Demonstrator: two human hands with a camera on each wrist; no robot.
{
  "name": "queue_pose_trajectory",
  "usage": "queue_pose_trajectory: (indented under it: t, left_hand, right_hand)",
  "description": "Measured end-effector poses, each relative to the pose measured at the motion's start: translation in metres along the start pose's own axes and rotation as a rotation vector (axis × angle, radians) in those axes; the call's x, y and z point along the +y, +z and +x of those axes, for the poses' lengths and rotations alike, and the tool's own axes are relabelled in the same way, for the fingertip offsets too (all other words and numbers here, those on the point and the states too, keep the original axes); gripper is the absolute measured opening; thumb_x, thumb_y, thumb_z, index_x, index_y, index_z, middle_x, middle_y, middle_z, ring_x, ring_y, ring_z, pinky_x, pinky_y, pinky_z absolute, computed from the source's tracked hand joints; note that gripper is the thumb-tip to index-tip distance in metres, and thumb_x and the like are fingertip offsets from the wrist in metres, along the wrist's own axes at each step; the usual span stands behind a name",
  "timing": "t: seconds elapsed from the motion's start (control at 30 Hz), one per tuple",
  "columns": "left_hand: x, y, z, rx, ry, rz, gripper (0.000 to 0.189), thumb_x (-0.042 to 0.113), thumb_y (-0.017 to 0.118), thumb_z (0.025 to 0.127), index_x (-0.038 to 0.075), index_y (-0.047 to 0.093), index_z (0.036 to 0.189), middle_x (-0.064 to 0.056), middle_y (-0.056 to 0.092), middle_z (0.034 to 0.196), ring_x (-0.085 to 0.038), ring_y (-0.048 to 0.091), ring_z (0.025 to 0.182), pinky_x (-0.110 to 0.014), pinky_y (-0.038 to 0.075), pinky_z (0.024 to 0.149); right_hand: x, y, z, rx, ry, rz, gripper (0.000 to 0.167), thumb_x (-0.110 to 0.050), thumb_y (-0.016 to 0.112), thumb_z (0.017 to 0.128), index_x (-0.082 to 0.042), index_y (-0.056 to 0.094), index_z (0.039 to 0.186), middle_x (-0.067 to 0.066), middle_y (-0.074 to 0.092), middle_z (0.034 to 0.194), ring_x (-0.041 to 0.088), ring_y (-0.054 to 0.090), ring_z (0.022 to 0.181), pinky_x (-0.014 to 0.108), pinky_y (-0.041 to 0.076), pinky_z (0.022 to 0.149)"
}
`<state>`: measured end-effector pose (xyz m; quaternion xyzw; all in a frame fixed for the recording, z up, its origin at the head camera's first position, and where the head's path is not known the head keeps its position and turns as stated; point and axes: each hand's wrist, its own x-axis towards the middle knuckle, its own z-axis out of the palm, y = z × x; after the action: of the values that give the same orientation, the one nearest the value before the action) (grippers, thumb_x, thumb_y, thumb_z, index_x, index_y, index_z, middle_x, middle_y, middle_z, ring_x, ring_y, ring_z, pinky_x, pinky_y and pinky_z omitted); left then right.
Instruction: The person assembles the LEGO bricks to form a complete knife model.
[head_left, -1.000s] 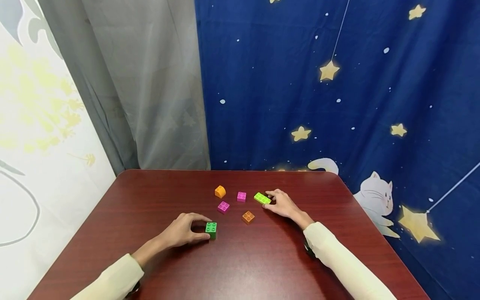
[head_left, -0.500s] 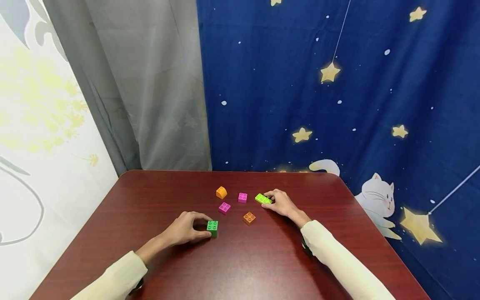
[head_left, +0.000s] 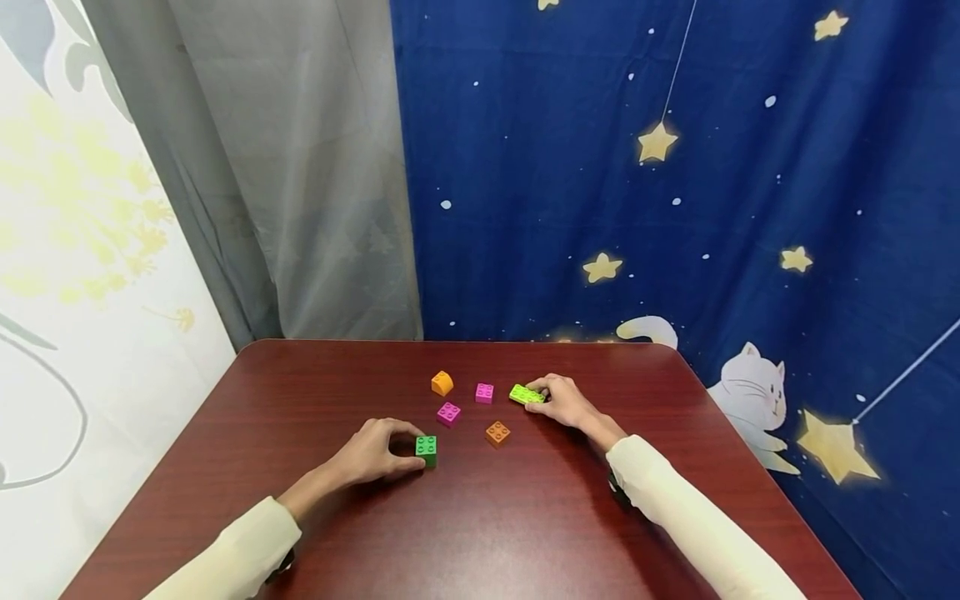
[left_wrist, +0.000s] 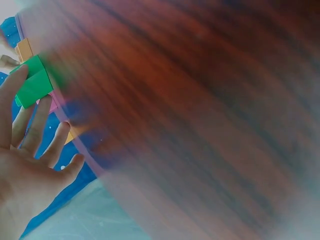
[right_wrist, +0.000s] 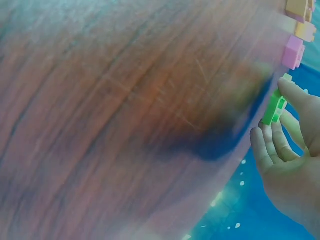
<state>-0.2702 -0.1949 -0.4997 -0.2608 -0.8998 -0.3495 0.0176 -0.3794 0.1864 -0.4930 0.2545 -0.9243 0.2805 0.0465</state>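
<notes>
My left hand (head_left: 375, 452) pinches a green toy building brick (head_left: 426, 451) between thumb and fingers, its studs facing up. In the left wrist view the same green brick (left_wrist: 34, 82) shows from the side, thumb on one face and fingertips at the other. Farther back and to the right, my right hand (head_left: 566, 402) pinches the right end of a flat lime-green brick (head_left: 525, 394). From the right wrist, that lime brick (right_wrist: 274, 105) lies between thumb and fingertips. Between the hands sit an orange-brown brick (head_left: 497, 433) and a magenta brick (head_left: 448, 413).
A second magenta brick (head_left: 484, 393) and a yellow-orange brick with a curved top (head_left: 442, 383) stand farther back. All rest on a dark red wooden table (head_left: 480, 533). Behind its far edge hang a grey curtain (head_left: 337, 208) and a blue starry curtain (head_left: 525, 167).
My left hand has moved slightly away from me and right with the green brick. My right fingertips have closed in on the lime-green brick's end. The other bricks stay put.
</notes>
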Motion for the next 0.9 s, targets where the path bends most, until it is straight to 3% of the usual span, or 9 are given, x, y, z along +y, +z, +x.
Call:
queue_pose_trajectory:
  t: [0.2, 0.43, 0.6, 0.77, 0.9]
  left_hand:
    - [-0.003, 0.000, 0.001, -0.011, -0.003, -0.017, 0.032, 0.034, 0.090, 0.083, 0.020, 0.077, 0.109, 0.012, 0.074, 0.097, -0.013, 0.071, 0.090, -0.036, 0.059, 0.084]
    - [-0.005, -0.001, 0.002, -0.045, -0.013, -0.057, 0.032, 0.033, 0.089, 0.084, 0.019, 0.076, 0.109, 0.010, 0.075, 0.098, -0.013, 0.072, 0.093, -0.039, 0.059, 0.087]
    - [-0.004, -0.001, 0.004, -0.058, -0.022, -0.074, 0.032, 0.031, 0.090, 0.082, 0.018, 0.077, 0.109, 0.010, 0.076, 0.098, -0.013, 0.073, 0.093, -0.039, 0.059, 0.088]
    - [-0.002, -0.002, 0.005, -0.060, -0.033, -0.075, 0.032, 0.029, 0.091, 0.082, 0.018, 0.077, 0.108, 0.010, 0.076, 0.097, -0.014, 0.073, 0.093, -0.040, 0.059, 0.088]
    - [-0.002, -0.003, 0.006, -0.060, -0.023, -0.076, 0.031, 0.027, 0.091, 0.082, 0.017, 0.077, 0.107, 0.008, 0.077, 0.096, -0.017, 0.074, 0.093, -0.042, 0.059, 0.088]
  right_hand:
    - [-0.009, -0.007, -0.002, 0.007, -0.055, 0.014, 0.035, -0.017, 0.086, 0.087, -0.003, 0.076, 0.118, 0.010, 0.072, 0.105, 0.022, 0.065, 0.091, 0.033, 0.054, 0.080]
    - [-0.029, -0.012, -0.006, -0.015, -0.119, 0.068, 0.035, -0.017, 0.086, 0.087, -0.003, 0.076, 0.117, 0.010, 0.072, 0.105, 0.021, 0.068, 0.089, 0.043, 0.059, 0.082]
    - [-0.046, -0.012, -0.007, -0.029, -0.158, 0.075, 0.035, -0.018, 0.088, 0.085, -0.005, 0.077, 0.116, 0.006, 0.073, 0.100, 0.023, 0.069, 0.088, 0.036, 0.059, 0.079]
    - [-0.062, -0.010, -0.007, -0.046, -0.199, 0.087, 0.034, -0.017, 0.089, 0.084, -0.006, 0.078, 0.114, 0.006, 0.074, 0.100, 0.030, 0.069, 0.088, 0.040, 0.060, 0.078]
    - [-0.074, -0.007, -0.005, -0.051, -0.214, 0.081, 0.035, -0.017, 0.090, 0.083, -0.007, 0.078, 0.114, 0.005, 0.074, 0.102, 0.026, 0.070, 0.088, 0.038, 0.061, 0.078]
